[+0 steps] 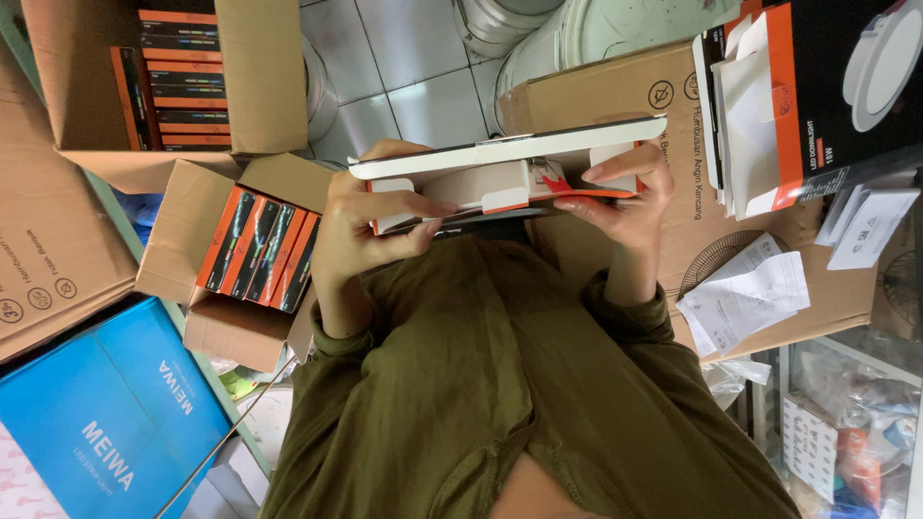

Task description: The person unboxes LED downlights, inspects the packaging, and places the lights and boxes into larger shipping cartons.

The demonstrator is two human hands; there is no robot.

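Small open carton (207, 245) at left, holding row of black-and-orange boxes (258, 248) on edge. Larger open carton (255, 72) above it, more such boxes (183, 72) stacked inside. Blue box (106, 413) at lower left, beside flat brown cardboard (43, 231). Grey tiled floor (404, 58) at top, pale round containers (577, 34) standing on it. Big brown carton (596, 96) at right, loose white papers (745, 293) lying on it. Open black-and-orange lamp box (817, 86) at upper right, white flaps out.
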